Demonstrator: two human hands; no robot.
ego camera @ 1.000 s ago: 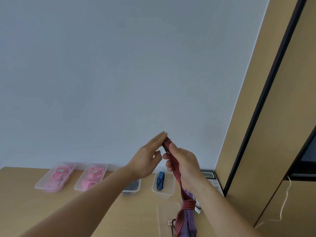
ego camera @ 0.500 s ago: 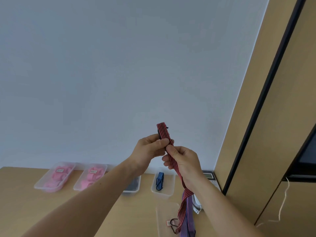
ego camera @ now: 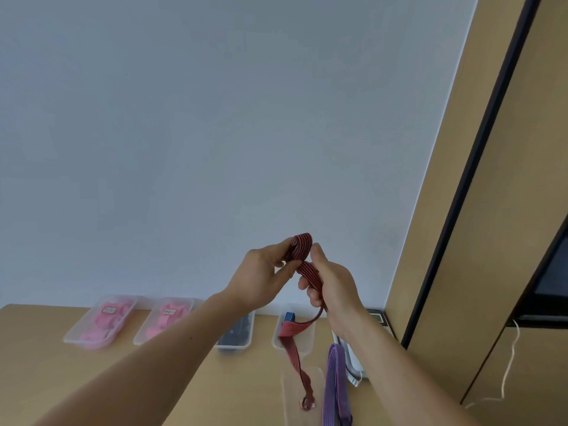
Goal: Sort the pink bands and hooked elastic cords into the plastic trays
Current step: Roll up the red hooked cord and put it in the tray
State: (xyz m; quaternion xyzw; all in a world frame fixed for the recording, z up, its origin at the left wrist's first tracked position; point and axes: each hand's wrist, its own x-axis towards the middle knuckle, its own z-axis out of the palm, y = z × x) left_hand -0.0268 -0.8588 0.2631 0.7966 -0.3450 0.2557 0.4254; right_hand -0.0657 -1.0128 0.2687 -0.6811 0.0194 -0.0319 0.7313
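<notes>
Both hands are raised in front of the white wall with a red-and-black striped elastic cord [ego camera: 302, 250] between them. My left hand [ego camera: 266, 273] pinches its folded top loop. My right hand [ego camera: 329, 278] grips the strap just below, and the rest hangs down to a hook [ego camera: 307, 404] over a near clear tray [ego camera: 290, 395]. A purple cord [ego camera: 335, 385] lies beside it. Two clear trays [ego camera: 101, 321] [ego camera: 167, 319] at the back left hold pink bands. Another tray [ego camera: 304, 333] holds a blue cord [ego camera: 288, 317].
A dark-filled tray [ego camera: 236, 333] stands between the pink trays and the blue-cord tray on the wooden table [ego camera: 76, 379]. A calculator [ego camera: 376, 316] sits by the right wall. A tan cabinet [ego camera: 491, 241] with a dangling white wire [ego camera: 508, 364] fills the right side.
The cord's top end has been folded over into a loop between my hands. The hanging part has been drawn up and swung left, so its hook now dangles over the near tray.
</notes>
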